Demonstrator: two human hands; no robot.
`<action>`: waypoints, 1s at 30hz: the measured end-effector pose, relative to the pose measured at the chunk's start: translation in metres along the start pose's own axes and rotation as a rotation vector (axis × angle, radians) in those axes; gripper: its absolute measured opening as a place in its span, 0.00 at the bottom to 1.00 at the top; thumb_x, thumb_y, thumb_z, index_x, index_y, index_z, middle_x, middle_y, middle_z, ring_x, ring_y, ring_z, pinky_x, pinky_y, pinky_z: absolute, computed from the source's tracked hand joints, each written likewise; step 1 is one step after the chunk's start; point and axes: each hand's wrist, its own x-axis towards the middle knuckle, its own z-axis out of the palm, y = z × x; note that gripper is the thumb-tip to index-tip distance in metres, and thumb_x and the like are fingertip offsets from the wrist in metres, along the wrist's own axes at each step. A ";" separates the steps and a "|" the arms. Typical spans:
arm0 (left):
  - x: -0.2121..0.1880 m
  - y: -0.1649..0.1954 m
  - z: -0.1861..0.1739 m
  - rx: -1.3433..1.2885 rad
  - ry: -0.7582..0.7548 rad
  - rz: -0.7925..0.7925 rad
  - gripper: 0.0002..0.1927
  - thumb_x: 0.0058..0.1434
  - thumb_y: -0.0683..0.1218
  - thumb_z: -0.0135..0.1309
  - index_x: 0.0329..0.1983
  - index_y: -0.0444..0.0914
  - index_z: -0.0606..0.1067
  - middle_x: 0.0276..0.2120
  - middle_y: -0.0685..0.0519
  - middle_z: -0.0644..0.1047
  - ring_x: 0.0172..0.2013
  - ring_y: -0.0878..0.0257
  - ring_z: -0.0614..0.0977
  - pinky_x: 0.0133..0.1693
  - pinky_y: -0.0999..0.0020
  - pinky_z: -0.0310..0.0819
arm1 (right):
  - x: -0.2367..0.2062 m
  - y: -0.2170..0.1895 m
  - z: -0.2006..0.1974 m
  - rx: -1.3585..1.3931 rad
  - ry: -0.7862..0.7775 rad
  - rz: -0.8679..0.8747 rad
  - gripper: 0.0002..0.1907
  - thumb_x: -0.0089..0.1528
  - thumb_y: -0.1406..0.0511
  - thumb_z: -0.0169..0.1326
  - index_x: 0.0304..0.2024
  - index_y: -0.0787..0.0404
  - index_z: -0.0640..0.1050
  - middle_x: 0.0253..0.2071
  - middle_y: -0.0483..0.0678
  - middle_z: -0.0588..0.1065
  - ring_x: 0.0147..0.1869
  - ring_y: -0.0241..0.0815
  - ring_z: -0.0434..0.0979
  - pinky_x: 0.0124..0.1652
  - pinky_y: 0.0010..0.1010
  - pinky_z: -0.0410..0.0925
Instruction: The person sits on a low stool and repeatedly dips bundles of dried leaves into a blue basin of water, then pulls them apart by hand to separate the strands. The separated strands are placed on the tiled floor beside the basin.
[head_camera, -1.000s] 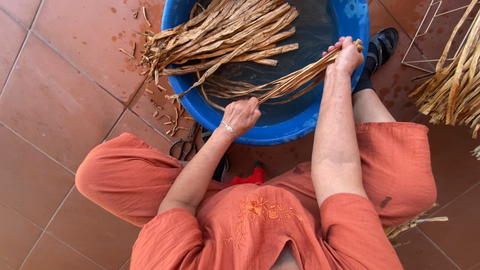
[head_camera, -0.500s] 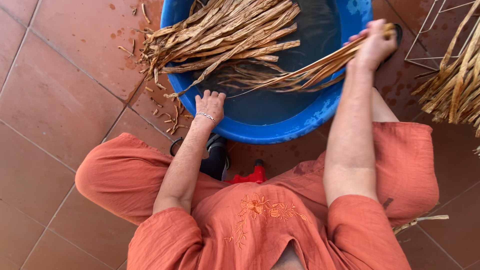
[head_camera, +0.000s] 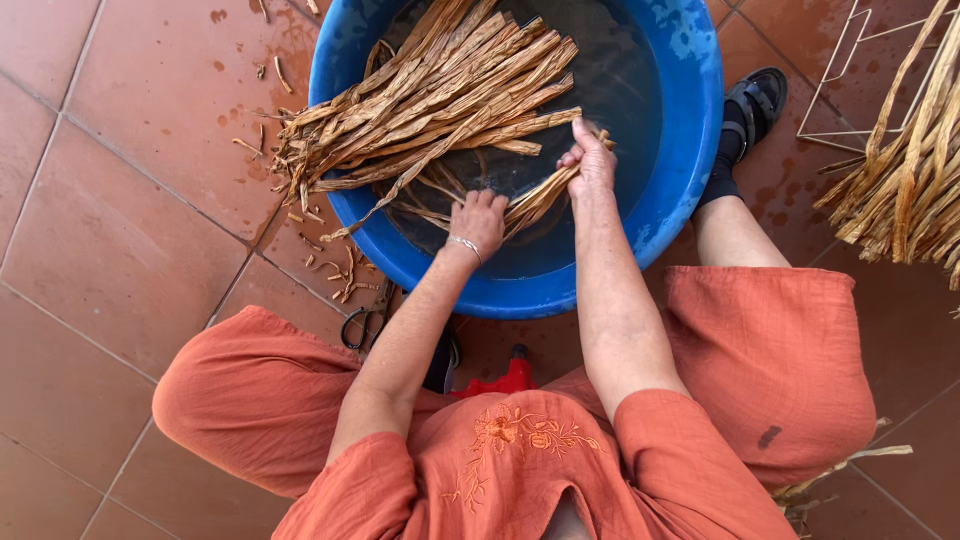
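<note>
A round blue basin (head_camera: 690, 170) holds dark water and a heap of long tan dried leaf strips (head_camera: 430, 110) whose ends hang over its left rim. My left hand (head_camera: 478, 220), with a silver bracelet on the wrist, reaches into the basin and grips the near end of a small bundle of strips (head_camera: 540, 195). My right hand (head_camera: 590, 160) is closed on the far end of the same bundle, over the water.
Short strip scraps (head_camera: 335, 270) litter the red tiled floor left of the basin. Black scissors (head_camera: 362, 325) lie by my left knee. A pile of dry strips (head_camera: 910, 170) and a white wire rack (head_camera: 850, 70) stand at the right. My sandalled foot (head_camera: 750, 105) rests beside the basin.
My right hand has swung the bundle from the basin's right rim back to its middle. My left hand moved from the near rim into the basin and took hold of the bundle.
</note>
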 end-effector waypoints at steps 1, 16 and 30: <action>-0.005 0.004 0.009 -0.003 -0.001 -0.016 0.14 0.61 0.46 0.52 0.50 0.43 0.76 0.46 0.48 0.77 0.51 0.48 0.76 0.49 0.45 0.72 | 0.002 0.001 0.005 -0.024 -0.014 0.005 0.11 0.57 0.61 0.69 0.34 0.53 0.78 0.16 0.39 0.64 0.16 0.36 0.65 0.21 0.35 0.66; 0.024 0.042 -0.037 -0.186 0.342 -0.004 0.16 0.60 0.50 0.55 0.49 0.41 0.77 0.46 0.48 0.80 0.51 0.47 0.78 0.47 0.45 0.70 | -0.042 -0.011 -0.020 -0.533 -0.117 -0.178 0.07 0.56 0.71 0.67 0.34 0.61 0.80 0.24 0.43 0.73 0.19 0.32 0.65 0.18 0.24 0.58; 0.081 0.082 -0.049 -0.553 -0.086 -0.241 0.24 0.63 0.58 0.40 0.49 0.38 0.76 0.41 0.35 0.81 0.44 0.35 0.81 0.51 0.43 0.73 | -0.088 -0.015 -0.010 -0.117 -0.372 -0.274 0.07 0.64 0.69 0.60 0.40 0.69 0.81 0.40 0.54 0.82 0.43 0.43 0.83 0.46 0.32 0.77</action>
